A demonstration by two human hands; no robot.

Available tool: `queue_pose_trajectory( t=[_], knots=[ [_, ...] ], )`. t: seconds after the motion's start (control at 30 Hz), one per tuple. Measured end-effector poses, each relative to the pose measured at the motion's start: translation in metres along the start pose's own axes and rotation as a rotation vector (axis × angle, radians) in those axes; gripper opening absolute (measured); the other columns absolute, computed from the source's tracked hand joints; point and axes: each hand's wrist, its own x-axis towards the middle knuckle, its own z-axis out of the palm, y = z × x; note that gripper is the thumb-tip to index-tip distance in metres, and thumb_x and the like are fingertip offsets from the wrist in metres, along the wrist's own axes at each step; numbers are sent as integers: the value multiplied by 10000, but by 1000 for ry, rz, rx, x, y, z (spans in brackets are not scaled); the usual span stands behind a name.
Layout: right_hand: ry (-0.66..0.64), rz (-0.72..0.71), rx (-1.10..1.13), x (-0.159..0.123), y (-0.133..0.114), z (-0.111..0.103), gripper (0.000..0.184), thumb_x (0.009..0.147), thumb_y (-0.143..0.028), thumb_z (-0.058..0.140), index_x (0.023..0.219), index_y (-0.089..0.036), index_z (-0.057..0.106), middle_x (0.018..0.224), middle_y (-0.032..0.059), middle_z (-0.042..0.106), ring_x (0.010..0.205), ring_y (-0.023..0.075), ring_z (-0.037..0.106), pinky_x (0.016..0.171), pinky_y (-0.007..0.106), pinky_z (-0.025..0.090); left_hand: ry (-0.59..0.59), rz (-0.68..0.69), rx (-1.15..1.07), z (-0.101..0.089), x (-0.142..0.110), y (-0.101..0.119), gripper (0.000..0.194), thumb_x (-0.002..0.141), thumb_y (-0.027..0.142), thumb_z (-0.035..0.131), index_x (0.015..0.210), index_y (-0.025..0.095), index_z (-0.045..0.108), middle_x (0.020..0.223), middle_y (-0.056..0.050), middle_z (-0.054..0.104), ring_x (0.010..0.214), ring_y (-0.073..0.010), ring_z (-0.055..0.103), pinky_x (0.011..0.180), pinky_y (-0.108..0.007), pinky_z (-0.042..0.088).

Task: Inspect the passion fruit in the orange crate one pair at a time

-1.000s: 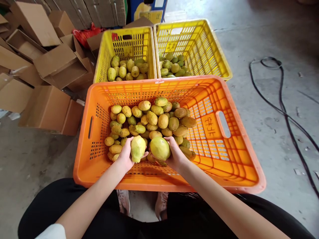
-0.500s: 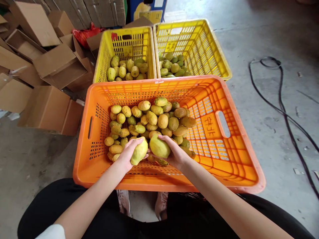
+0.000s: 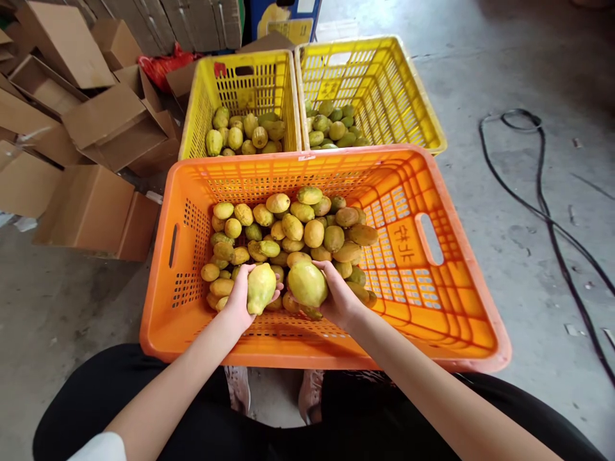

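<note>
An orange plastic crate (image 3: 451,301) stands on the floor in front of my knees, its left half piled with several yellow-green fruits (image 3: 293,227). My left hand (image 3: 237,299) is closed around a pale yellow pear-shaped fruit (image 3: 260,288), held just above the pile's near edge. Beside it, my right hand (image 3: 341,298) cups a rounder yellow-green fruit (image 3: 306,283). The two held fruits nearly touch.
Two yellow crates sit behind the orange one, the left yellow crate (image 3: 202,96) and the right yellow crate (image 3: 413,89), each holding several fruits. Flattened and open cardboard boxes (image 3: 91,211) crowd the left. A black cable (image 3: 542,192) snakes over the concrete floor on the right.
Both hands have turned their fruits over in place. The left fruit went from upright to tilted and back to upright; the right fruit rolled slightly.
</note>
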Motion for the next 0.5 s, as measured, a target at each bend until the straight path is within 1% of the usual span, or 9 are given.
queue_pose_trajectory(
  t=[0.1, 0.17, 0.2, 0.27, 0.3, 0.37, 0.43, 0.5],
  knots=[
    [46, -30, 32, 1, 0, 0, 191, 904, -330, 501, 998, -197, 602, 805, 60, 729, 751, 227, 711, 611, 338, 621, 11, 20, 35, 0, -2, 0, 250, 937, 324, 500, 910, 108, 624, 782, -113, 692, 652, -197, 693, 568, -296, 585],
    [56, -45, 33, 2, 0, -1, 198, 917, -358, 495, 974, -201, 602, 806, 58, 728, 751, 222, 709, 599, 318, 612, 13, 73, 123, -1, -1, -3, 169, 895, 299, 614, 911, 131, 613, 777, -79, 683, 647, -179, 679, 574, -280, 574],
    [44, -50, 16, 2, 0, -1, 214, 919, -381, 506, 967, -200, 610, 806, 56, 728, 747, 218, 707, 588, 306, 605, 20, 110, 189, -2, 0, -5, 162, 850, 264, 687, 922, 143, 608, 785, -64, 682, 658, -170, 674, 585, -266, 565],
    [-5, -72, -44, 2, 1, -1, 245, 898, -425, 568, 970, -201, 638, 823, 50, 733, 751, 210, 704, 574, 276, 588, 42, 169, 321, -4, 2, -9, 297, 737, 186, 804, 949, 161, 597, 821, -51, 692, 700, -159, 672, 616, -240, 544],
    [-33, -90, -77, 1, 2, -1, 248, 874, -430, 617, 975, -206, 651, 845, 45, 738, 763, 204, 703, 576, 261, 580, 46, 175, 371, -5, 2, -11, 357, 697, 168, 835, 961, 165, 594, 844, -53, 700, 726, -158, 672, 636, -232, 535],
    [-75, -139, -117, 0, 3, -1, 233, 827, -393, 698, 976, -215, 668, 902, 33, 747, 799, 190, 701, 604, 236, 571, 39, 152, 418, -6, 3, -15, 405, 670, 189, 855, 980, 165, 597, 880, -62, 710, 773, -167, 676, 673, -233, 525],
    [-93, -186, -128, -1, 4, -2, 200, 801, -333, 733, 954, -218, 676, 938, 25, 750, 816, 174, 695, 632, 217, 565, 10, 132, 405, -7, 2, -16, 386, 696, 222, 835, 1003, 164, 608, 894, -66, 711, 817, -187, 679, 702, -246, 524],
    [-95, -210, -136, -1, 5, -3, 176, 794, -303, 735, 938, -215, 686, 937, 25, 750, 801, 164, 688, 629, 208, 559, 2, 144, 360, -5, 1, -15, 339, 732, 219, 802, 1014, 162, 623, 896, -63, 708, 839, -193, 677, 712, -245, 522]
  ],
)
